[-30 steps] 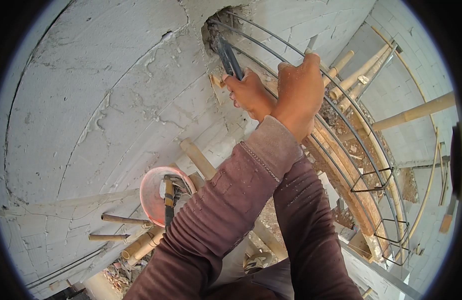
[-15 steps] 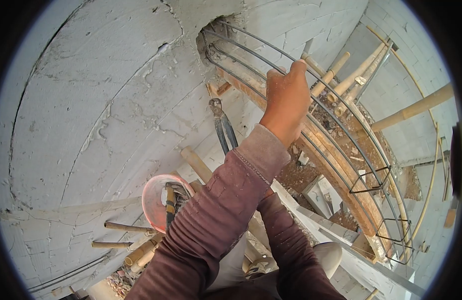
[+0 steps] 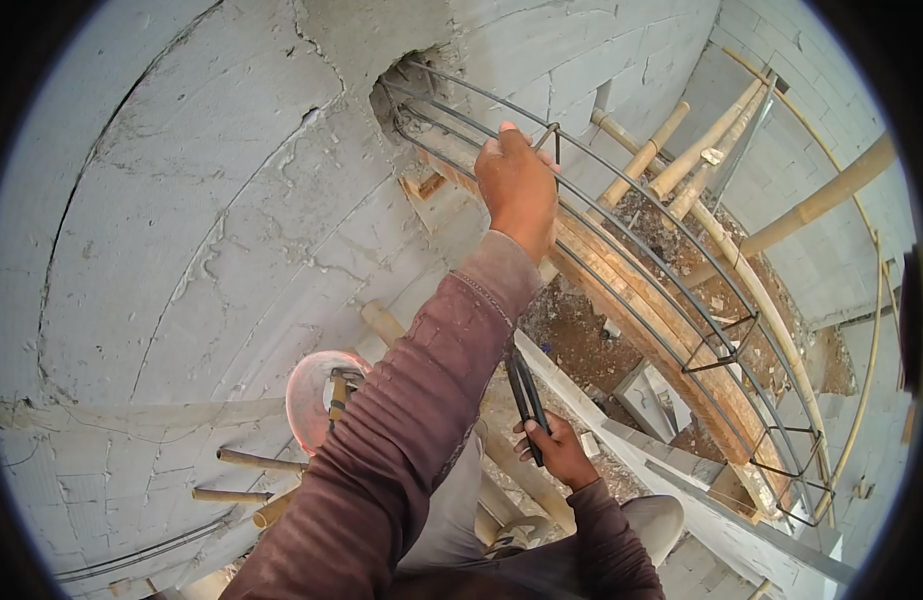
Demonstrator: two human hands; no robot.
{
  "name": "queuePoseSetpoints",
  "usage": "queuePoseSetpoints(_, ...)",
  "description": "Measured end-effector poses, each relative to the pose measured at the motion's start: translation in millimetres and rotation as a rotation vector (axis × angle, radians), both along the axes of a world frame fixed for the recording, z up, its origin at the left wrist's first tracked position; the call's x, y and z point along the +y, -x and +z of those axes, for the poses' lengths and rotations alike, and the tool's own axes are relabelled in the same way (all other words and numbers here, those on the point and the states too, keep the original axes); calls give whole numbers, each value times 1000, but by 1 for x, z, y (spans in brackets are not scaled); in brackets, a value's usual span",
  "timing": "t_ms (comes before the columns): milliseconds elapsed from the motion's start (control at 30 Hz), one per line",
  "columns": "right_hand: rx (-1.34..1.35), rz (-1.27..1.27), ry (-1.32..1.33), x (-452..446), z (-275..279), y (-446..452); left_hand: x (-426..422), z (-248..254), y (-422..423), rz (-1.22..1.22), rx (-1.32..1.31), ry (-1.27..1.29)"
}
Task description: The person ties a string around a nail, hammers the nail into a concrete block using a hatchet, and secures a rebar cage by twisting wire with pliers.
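Observation:
My left hand [image 3: 520, 188] is closed around a steel stirrup [image 3: 554, 142] on the rebar cage [image 3: 724, 347], not far from the wall hole [image 3: 390, 92] where the long bars enter. Its fingers are partly hidden, so the exact grip is unclear. Lower down, my right hand [image 3: 554, 448] grips the dark handles of a pair of pincers [image 3: 527, 392], which point upward. The pincers' head is hidden behind my left sleeve. Under the cage runs a wooden board [image 3: 632, 305], and more stirrups ring the bars at the far right end.
A reddish bucket [image 3: 304, 415] with a handled tool inside stands left of my left arm. Bamboo poles [image 3: 832, 195] cross at the right, and several poke out at lower left. Rubble and block pieces [image 3: 647, 400] lie below the board. Grey block walls surround the space.
My left hand has moved along the cage toward the wall hole, and a stirrup now shows beside it. The pincers have come down and right, bringing my right hand out from behind my left sleeve.

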State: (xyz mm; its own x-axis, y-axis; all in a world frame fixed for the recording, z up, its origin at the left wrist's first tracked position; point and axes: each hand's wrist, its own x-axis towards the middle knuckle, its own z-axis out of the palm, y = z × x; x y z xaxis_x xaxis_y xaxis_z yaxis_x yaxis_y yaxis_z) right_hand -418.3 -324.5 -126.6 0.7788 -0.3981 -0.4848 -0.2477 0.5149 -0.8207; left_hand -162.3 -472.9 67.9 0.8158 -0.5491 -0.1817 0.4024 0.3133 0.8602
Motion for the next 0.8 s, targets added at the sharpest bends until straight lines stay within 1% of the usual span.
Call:
queuePoseSetpoints(67, -34, -48, 52, -7, 2, -5, -2, 0, -1, -8, -29, -17)
queuePoseSetpoints(133, -28, -18, 109, -15, 2, -6, -3, -1, -2, -30, -79, -33)
queuePoseSetpoints(233, -21, -18, 169, -17, 0, -3, -1, -6, -6, -52, -281, -141)
queuePoseSetpoints(267, -15, -19, 180, -18, 0, -2, -3, -10, -10, -53, -308, -127)
queuePoseSetpoints(367, -17, -71, 186, -15, 6, 0, -1, -16, -21, -43, -215, -41)
queuePoseSetpoints(400, -20, -100, 183, -13, 9, 1, -4, -18, -19, 1, -203, -16)
queuePoseSetpoints(500, -79, -116, 221, -7, 17, 6, -7, -16, -16, 100, -134, -46)
queuePoseSetpoints(600, -51, -96, 321, -3, 11, 13, -10, -14, -15, 141, -176, -98)
queuePoseSetpoints(633, -98, -90, 313, 1, 3, 13, -9, -14, -13, 91, -144, -18)
queuePoseSetpoints(667, -106, -136, 324, 0, 0, 16, -10, -16, -13, 74, -158, -38)
queuePoseSetpoints(700, -100, -138, 278, -7, 26, 20, -9, -12, -8, 53, -152, -45)
queuePoseSetpoints(733, -102, -71, 317, -9, 8, 23, -12, -18, -16, 52, -205, -48)
queuePoseSetpoints(767, -121, -96, 268, -8, 2, 24, -13, -18, -17, 8, -205, -44)
queuePoseSetpoints(800, -190, -97, 88, -14, 24, 36, -18, -27, -33, 19, -226, -74)
